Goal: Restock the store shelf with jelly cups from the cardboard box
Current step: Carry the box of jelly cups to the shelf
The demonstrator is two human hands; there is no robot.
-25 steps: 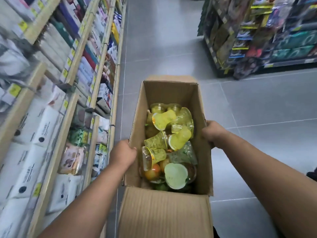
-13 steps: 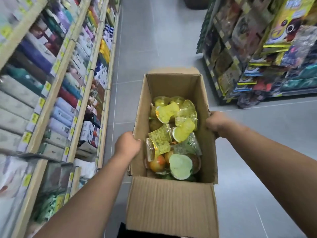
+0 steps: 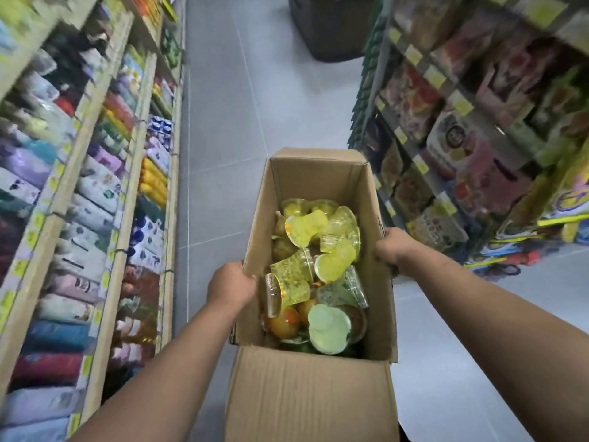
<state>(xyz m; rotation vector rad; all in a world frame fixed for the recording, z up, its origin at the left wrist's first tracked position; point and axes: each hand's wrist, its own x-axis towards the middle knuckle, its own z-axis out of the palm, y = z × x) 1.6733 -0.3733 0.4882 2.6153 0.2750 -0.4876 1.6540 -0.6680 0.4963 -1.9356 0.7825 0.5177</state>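
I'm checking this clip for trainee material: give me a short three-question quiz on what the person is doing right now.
1. True or false: both hands grip the cardboard box.
2. The jelly cups lie: A) stacked neatly B) jumbled loose C) on the floor.
3. Which hand holds the wall nearer the shelf of soft packs?

Key: 1 true, the left hand and right hand clasp opposite walls. 2 B. 3 left.

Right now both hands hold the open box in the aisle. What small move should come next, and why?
Probably keep carrying the cardboard box forward, or set it down by the right shelf. The left hand and right hand both grip its side walls, so neither is free to pick. The jelly cups are all loose inside; no matching cups show on the blurred shelves.
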